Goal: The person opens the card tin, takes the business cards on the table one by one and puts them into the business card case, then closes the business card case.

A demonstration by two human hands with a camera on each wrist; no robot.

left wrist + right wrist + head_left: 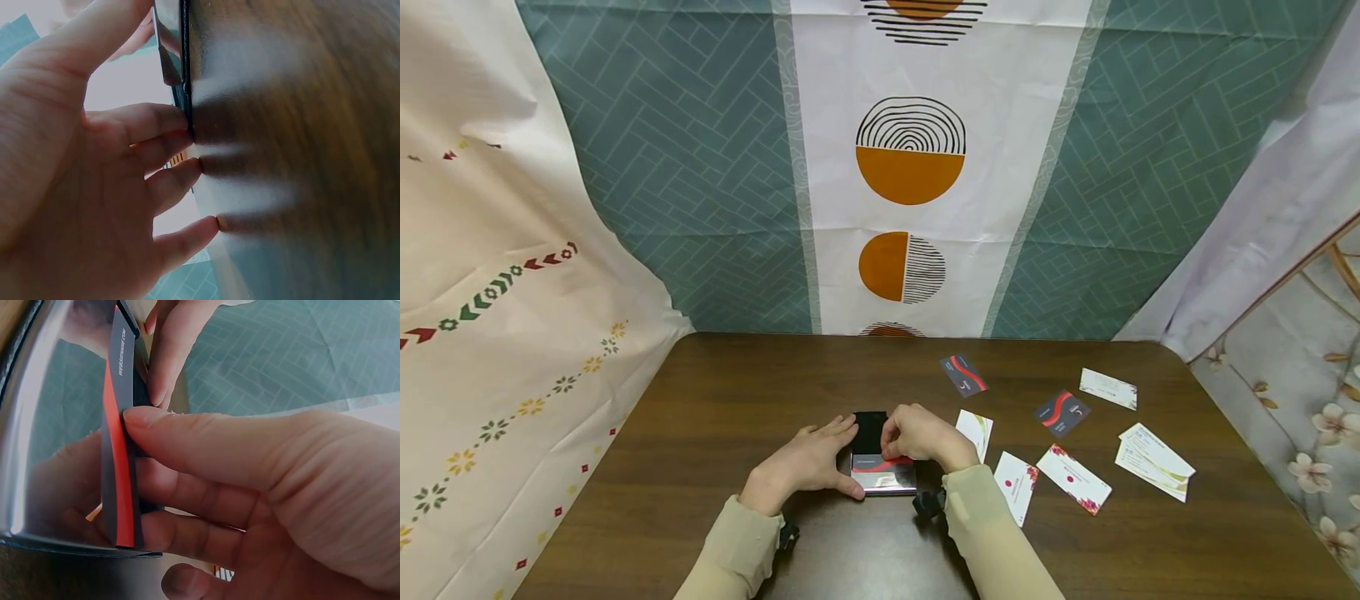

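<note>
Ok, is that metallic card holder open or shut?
Open: the card holder lies spread, its black section beyond its shiny part, while the right hand pinches a red-striped card at that part's edge.

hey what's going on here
A person is working with a shiny, open case on the table. The right hand pinches a dark card with a red stripe at the case; how far in it sits is hard to tell. The left hand rests against the case's left side. Other cards, some overlapping, lie spread out to the right.
</note>
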